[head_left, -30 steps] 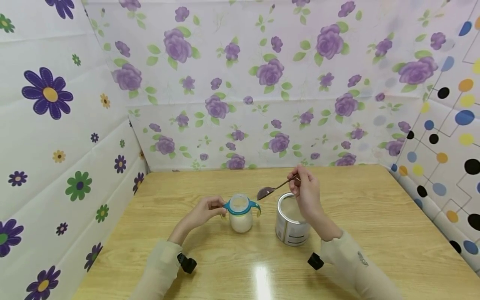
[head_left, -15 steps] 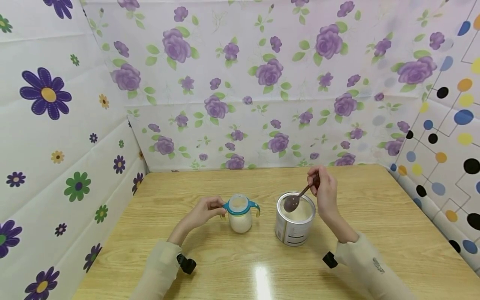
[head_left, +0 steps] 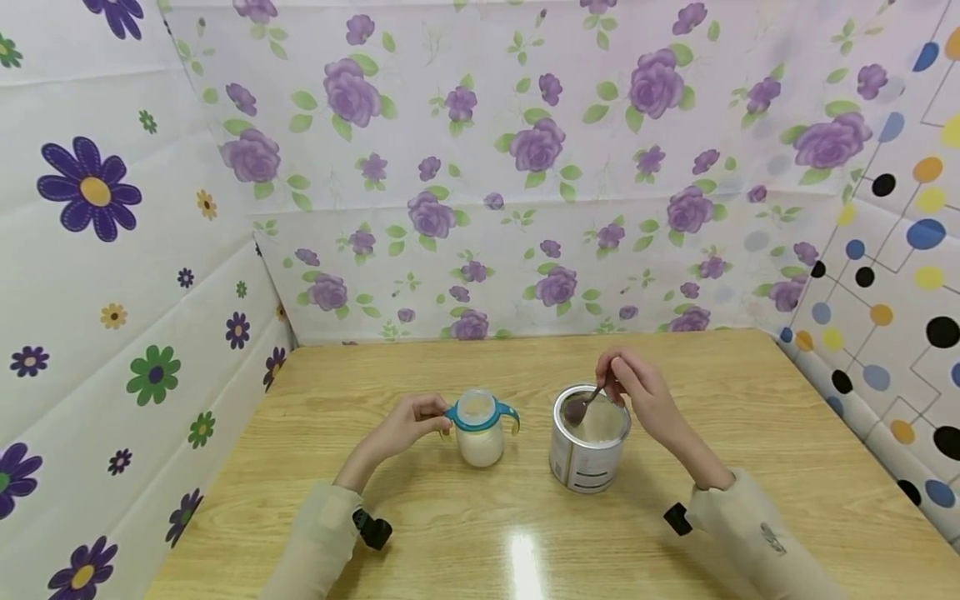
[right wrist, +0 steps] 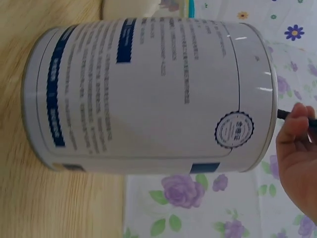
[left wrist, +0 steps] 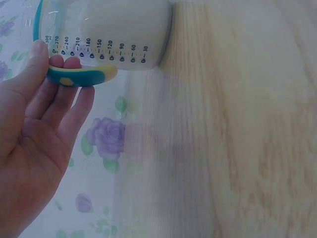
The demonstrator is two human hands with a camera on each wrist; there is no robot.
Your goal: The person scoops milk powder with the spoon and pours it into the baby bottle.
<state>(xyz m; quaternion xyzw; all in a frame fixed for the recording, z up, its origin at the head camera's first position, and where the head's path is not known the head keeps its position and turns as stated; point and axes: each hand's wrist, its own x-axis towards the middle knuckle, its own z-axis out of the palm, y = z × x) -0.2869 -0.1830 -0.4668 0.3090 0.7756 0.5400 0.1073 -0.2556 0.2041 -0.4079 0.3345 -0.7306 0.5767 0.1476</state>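
On the table stands a clear baby bottle (head_left: 481, 446) with a blue collar, two side handles and a whitish filling; its top is uncapped. My left hand (head_left: 411, 425) grips its left handle, and the left wrist view shows the fingers curled round that teal and yellow handle (left wrist: 81, 77). To the right is an open milk powder can (head_left: 587, 467) with pale powder inside. My right hand (head_left: 643, 396) is over the can's far right rim, pinching a dark brown spoon (head_left: 576, 409) whose bowl dips inside the can mouth. In the right wrist view the can (right wrist: 158, 99) hides the spoon's bowl.
The wooden table (head_left: 480, 533) runs back to a flowered cloth backdrop (head_left: 480, 250). Patterned cloths hang at left and right. A black wrist camera (head_left: 372, 529) sits on the left sleeve, another camera (head_left: 678, 518) on the right.
My right hand has carried the spoon from beside the bottle rightward over the can, then lowered its bowl into the can mouth. The left hand and bottle have stayed put.
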